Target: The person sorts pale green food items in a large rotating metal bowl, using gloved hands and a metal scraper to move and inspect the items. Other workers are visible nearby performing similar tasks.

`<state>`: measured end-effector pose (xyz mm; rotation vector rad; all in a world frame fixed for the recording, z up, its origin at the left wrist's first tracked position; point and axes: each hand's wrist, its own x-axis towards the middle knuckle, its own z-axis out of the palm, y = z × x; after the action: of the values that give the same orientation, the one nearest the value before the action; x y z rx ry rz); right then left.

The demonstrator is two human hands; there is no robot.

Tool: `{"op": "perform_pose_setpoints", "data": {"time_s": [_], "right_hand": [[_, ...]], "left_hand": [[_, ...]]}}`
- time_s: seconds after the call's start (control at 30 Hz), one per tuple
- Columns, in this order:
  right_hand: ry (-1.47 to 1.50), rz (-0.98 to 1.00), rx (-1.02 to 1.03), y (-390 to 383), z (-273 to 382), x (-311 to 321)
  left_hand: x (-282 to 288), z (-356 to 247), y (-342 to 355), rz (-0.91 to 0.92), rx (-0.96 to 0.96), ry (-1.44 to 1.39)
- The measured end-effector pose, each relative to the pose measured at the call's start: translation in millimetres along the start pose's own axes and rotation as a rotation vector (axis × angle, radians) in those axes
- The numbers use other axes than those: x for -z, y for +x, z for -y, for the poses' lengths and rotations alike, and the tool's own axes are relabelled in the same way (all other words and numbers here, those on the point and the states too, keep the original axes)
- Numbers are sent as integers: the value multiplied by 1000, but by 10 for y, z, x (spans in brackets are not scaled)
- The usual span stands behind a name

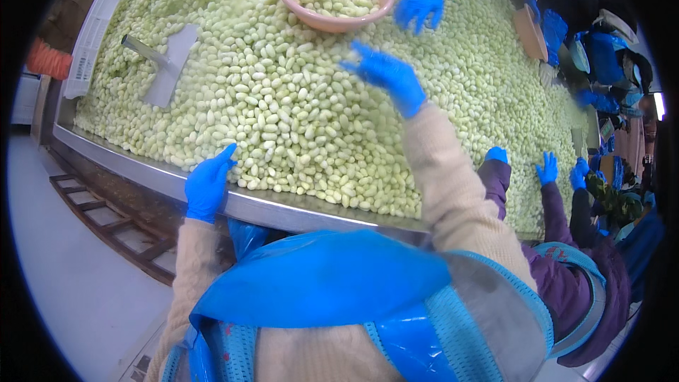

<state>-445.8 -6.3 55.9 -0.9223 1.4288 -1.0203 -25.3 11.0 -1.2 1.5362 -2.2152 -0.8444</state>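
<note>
A broad heap of pale green, oval silkworm cocoons (304, 120) fills the metal-edged table. My left hand (207, 182), in a blue glove, is at the near rim, its fingertips at the edge of the heap. The index finger points forward, apart from the others, and no cocoon shows in that hand. Over the middle of the heap, my right hand (387, 76), also blue-gloved, is stretched out with fingers apart. It is slightly blurred and nothing is visible in it. Beyond it lies a pink bowl (336, 23) partly filled with cocoons.
A grey scoop-like tool with a metal handle (145, 49) lies on the heap at left. Across the table is another person's gloved hand (420, 8). Co-workers' hands (547, 168) reach in at right, near another pink bowl (530, 34). The metal rim (276, 212) runs before me.
</note>
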Motion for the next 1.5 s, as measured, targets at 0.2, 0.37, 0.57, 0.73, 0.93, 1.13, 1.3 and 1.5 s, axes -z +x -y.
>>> {"op": "perform_pose_setpoints", "data": {"time_s": [0.2, 0.37, 0.57, 0.73, 0.93, 1.13, 1.3, 1.5], "right_hand": [[97, 205, 129, -15, -70, 60], [-1231, -147, 491, 436, -219, 191], [-1058, -253, 213, 857, -514, -41], [-886, -100, 282, 430, -214, -70], [-42, -227, 779, 566, 439, -149], [-1061, 81, 384, 320, -357, -483], [-914, 90, 211, 397, -573, -488], [-292, -87, 677, 456, 282, -196]], "left_hand": [[-8, 48, -14, -22, -21, -69], [10, 27, -20, -28, -33, -26], [-31, 19, 50, -38, -40, -17], [-35, 22, 5, -59, -15, -37], [-6, 50, -28, -79, -38, 1], [-37, 74, -25, -75, -24, -7], [-42, 80, 19, -68, -27, 8], [-17, 26, -8, -80, -28, 6]]}}
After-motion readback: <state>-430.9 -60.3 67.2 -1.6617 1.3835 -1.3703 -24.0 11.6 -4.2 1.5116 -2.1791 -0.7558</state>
